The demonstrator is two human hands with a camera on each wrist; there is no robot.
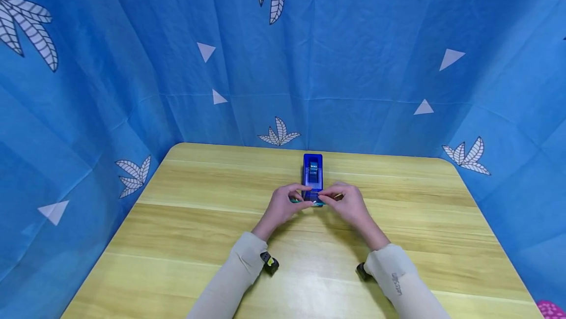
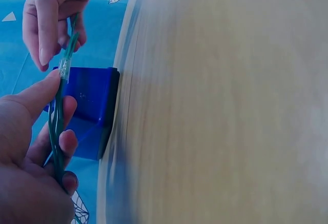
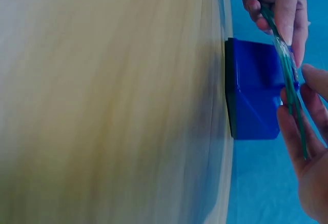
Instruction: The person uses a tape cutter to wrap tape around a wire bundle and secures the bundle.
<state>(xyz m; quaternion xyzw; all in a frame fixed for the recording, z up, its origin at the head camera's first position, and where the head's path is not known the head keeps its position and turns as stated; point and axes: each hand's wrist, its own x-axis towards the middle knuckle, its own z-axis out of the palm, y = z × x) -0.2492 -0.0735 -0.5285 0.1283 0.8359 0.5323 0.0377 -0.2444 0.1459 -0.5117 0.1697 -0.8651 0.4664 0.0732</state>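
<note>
Both hands meet over a thin bundle of green stem-like strands (image 2: 55, 142), with clear tape (image 2: 64, 70) wrapped round its middle. My left hand (image 1: 285, 203) grips one end, its thumb pressed at the tape and its other fingers curled behind the strands. On the other end is my right hand (image 1: 348, 203), its fingers bent round the strands (image 3: 288, 73) and its thumb close to the tape. Just beyond the hands stands a blue tape dispenser (image 1: 313, 184) with a roll of tape (image 1: 313, 167) in it. The hands partly cover the bundle in the head view.
The dispenser stands on a wood-grain table (image 1: 199, 201) toward its far edge. A blue curtain (image 1: 362, 63) with leaf and triangle prints hangs behind and at both sides. A small pink patterned thing (image 1: 550, 309) shows at the lower right corner.
</note>
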